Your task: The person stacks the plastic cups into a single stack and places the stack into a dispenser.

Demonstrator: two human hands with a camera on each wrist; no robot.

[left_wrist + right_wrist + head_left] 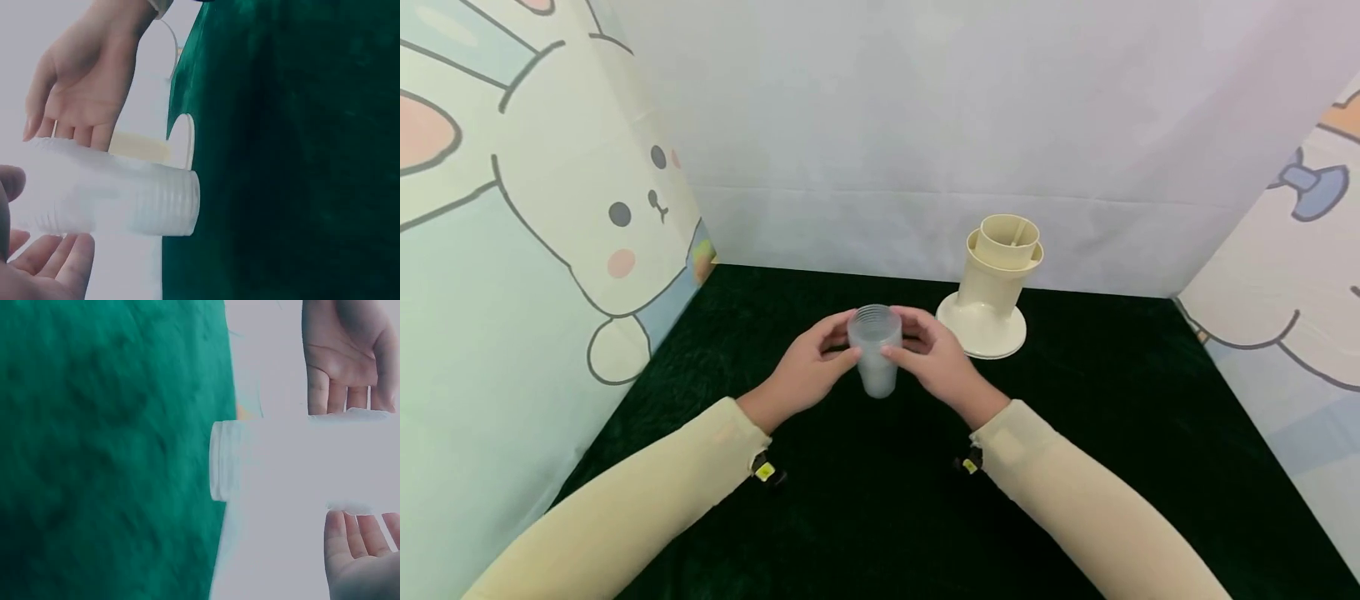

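A stack of nested clear plastic cups [878, 358] stands upright between the two hands, near the middle of the head view. My left hand [808, 367] holds its left side near the top, thumb in front and fingers farther round. On the opposite side, my right hand [943, 362] grips it the same way. The left wrist view shows the cup stack [144, 194] lying sideways across the picture, its lower end seemingly above the cloth. In the right wrist view the cup stack [226, 461] is washed out against the pale backdrop, apart from its ribbed end.
Behind the right hand stands a cream plastic holder [997, 279] with a round base and an open tube on top. Dark green cloth [865, 508] covers the table. A white curtain [887, 125] closes the back, with rabbit-printed sheets [572, 208] at the sides.
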